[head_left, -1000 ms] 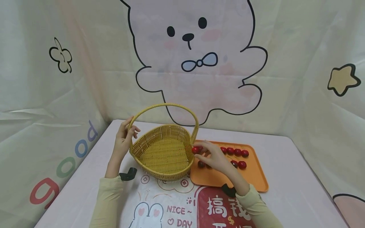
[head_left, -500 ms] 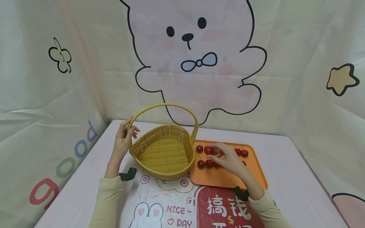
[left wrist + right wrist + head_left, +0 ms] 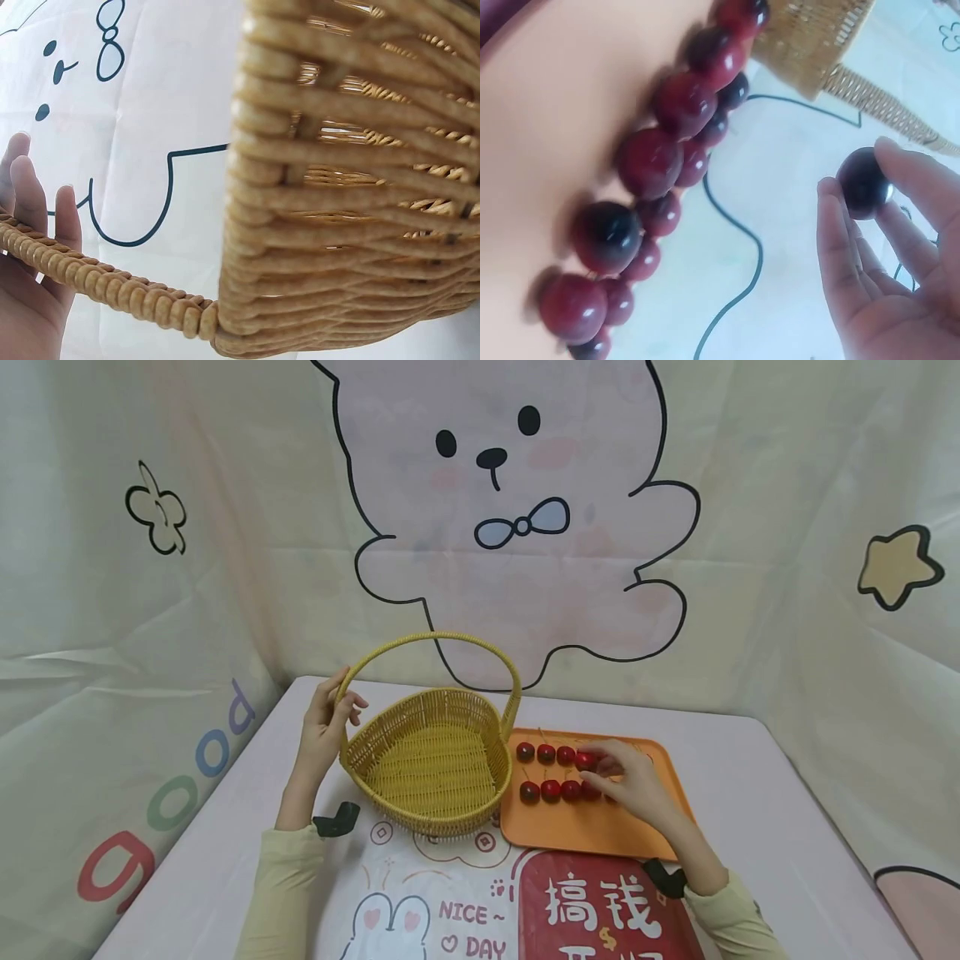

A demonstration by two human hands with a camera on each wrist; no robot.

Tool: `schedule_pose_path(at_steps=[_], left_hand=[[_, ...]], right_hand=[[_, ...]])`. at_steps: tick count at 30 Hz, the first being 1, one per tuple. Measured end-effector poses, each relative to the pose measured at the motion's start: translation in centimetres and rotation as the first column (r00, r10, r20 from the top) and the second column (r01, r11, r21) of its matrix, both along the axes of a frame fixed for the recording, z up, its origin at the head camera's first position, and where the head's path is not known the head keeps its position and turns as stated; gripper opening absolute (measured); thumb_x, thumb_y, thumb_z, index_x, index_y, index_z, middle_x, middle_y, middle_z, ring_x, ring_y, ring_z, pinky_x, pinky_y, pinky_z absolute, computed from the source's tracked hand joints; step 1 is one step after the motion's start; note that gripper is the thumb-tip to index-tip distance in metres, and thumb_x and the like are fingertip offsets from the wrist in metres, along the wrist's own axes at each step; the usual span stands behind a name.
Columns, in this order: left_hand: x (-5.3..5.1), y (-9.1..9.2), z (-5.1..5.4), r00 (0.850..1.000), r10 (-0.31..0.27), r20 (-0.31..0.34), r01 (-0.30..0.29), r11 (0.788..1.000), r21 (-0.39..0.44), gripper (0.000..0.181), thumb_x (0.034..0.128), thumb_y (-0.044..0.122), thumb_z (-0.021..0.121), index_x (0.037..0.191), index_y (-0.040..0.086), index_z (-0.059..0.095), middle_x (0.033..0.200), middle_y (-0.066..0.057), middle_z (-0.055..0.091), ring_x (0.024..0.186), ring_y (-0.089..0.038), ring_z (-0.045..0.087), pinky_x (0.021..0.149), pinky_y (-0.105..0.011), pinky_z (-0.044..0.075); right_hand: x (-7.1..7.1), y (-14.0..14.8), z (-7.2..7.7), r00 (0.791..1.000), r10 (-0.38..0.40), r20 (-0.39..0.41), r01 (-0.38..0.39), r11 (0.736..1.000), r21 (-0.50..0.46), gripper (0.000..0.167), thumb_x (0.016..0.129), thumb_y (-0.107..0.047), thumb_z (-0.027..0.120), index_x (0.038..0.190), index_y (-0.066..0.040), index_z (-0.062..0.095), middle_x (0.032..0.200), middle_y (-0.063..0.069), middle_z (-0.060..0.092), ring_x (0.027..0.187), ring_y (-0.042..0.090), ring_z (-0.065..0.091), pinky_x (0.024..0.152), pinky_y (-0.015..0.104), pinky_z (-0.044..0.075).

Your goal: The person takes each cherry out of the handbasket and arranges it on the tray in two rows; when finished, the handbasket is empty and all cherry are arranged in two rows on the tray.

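A yellow woven basket [image 3: 431, 768] with a tall arched handle [image 3: 442, 635] stands mid-table, with nothing inside it. My left hand [image 3: 324, 718] holds the left side of the handle; in the left wrist view its fingertips [image 3: 30, 191] show behind the wicker. To the basket's right lies an orange tray [image 3: 555, 831] bearing two rows of dark red cherries [image 3: 551, 791]. Above its back row my right hand [image 3: 630, 781] pinches a cherry [image 3: 865, 184] between thumb and fingers, raised off the tray. The hand hides cherries farther right in the head view.
The basket's right rim almost touches the tray's left edge. A printed mat [image 3: 465, 918] with a rabbit and a red panel covers the front of the white table [image 3: 765, 827]. Cloth walls [image 3: 300, 568] with cartoon drawings enclose the back and sides.
My right hand has moved rightward over the tray, away from the basket, a cherry at its fingertips throughout. Cherries at the tray's left are uncovered. The left hand and basket have stayed still.
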State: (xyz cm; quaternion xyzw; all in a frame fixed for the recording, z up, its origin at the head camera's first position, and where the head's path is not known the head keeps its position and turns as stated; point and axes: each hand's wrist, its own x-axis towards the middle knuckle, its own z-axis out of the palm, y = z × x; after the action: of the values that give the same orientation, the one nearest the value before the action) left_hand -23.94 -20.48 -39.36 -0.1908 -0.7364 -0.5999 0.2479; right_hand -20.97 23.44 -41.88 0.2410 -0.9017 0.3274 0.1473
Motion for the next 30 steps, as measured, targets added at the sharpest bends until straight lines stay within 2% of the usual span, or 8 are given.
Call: schedule_pose_path(at_steps=[5,9,16,22,27,30], left_hand=[[-1.2,-0.8,-1.6,1.0,0.005,0.008,-0.005,1.0,-0.022,0.043,0.0975,0.007,0.044,0.14,0.016,0.039,0.086,0.013,0.06,0.066,-0.011,0.052,0.062,-0.017,0.045],[-0.9,-0.8,-1.2,1.0,0.01,0.008,-0.009,1.0,-0.02,0.043,0.0973,0.005,0.044,0.139,0.014,0.039,0.085,0.015,0.06,0.066,-0.011,0.052,0.062,-0.017,0.044],[0.4,0.0,0.5,1.0,0.006,-0.009,-0.006,1.0,-0.008,0.041,0.0964,0.0,0.043,0.137,0.009,0.04,0.084,0.017,0.059,0.065,-0.014,0.051,0.061,-0.016,0.043],[0.5,0.1,0.6,1.0,-0.023,-0.02,0.023,1.0,-0.007,0.041,0.0968,0.0,0.042,0.137,0.006,0.038,0.084,0.017,0.058,0.065,-0.014,0.05,0.061,-0.016,0.043],[0.5,0.0,0.5,0.999,-0.033,-0.026,0.033,0.999,-0.016,0.041,0.0971,0.001,0.042,0.137,0.005,0.037,0.085,0.017,0.058,0.066,-0.012,0.05,0.061,-0.016,0.043],[0.5,0.0,0.5,1.0,-0.026,-0.016,0.025,1.0,-0.012,0.041,0.0971,0.002,0.042,0.137,0.006,0.037,0.085,0.018,0.058,0.066,-0.013,0.05,0.061,-0.015,0.043]], right_hand=[[0.0,1.6,-0.6,1.0,0.001,0.019,-0.002,1.0,0.011,0.037,0.076,-0.005,0.074,0.112,-0.005,0.063,0.102,0.007,0.064,0.078,0.017,0.061,0.068,0.034,0.054],[0.2,2.9,-1.0,0.999,-0.03,0.031,0.029,0.999,0.031,0.038,0.074,-0.003,0.075,0.11,-0.004,0.063,0.101,0.009,0.064,0.079,0.021,0.063,0.066,0.035,0.054],[0.7,5.4,-1.4,0.989,-0.134,0.067,0.128,0.988,0.088,0.037,0.077,-0.007,0.074,0.112,-0.004,0.062,0.101,0.012,0.063,0.078,0.024,0.062,0.064,0.036,0.053],[0.9,7.5,-1.8,0.974,-0.217,0.07,0.208,0.971,0.119,0.037,0.076,-0.006,0.075,0.11,-0.001,0.062,0.098,0.014,0.061,0.075,0.023,0.059,0.062,0.028,0.051],[1.1,8.7,-2.2,0.966,-0.24,0.092,0.228,0.966,0.124,0.035,0.075,-0.001,0.074,0.108,0.002,0.062,0.094,0.017,0.061,0.073,0.026,0.06,0.064,0.035,0.052],[1.2,9.1,-2.6,0.954,-0.272,0.13,0.253,0.956,0.145,0.035,0.075,-0.002,0.073,0.107,0.003,0.062,0.093,0.019,0.061,0.074,0.027,0.06,0.066,0.04,0.052]])
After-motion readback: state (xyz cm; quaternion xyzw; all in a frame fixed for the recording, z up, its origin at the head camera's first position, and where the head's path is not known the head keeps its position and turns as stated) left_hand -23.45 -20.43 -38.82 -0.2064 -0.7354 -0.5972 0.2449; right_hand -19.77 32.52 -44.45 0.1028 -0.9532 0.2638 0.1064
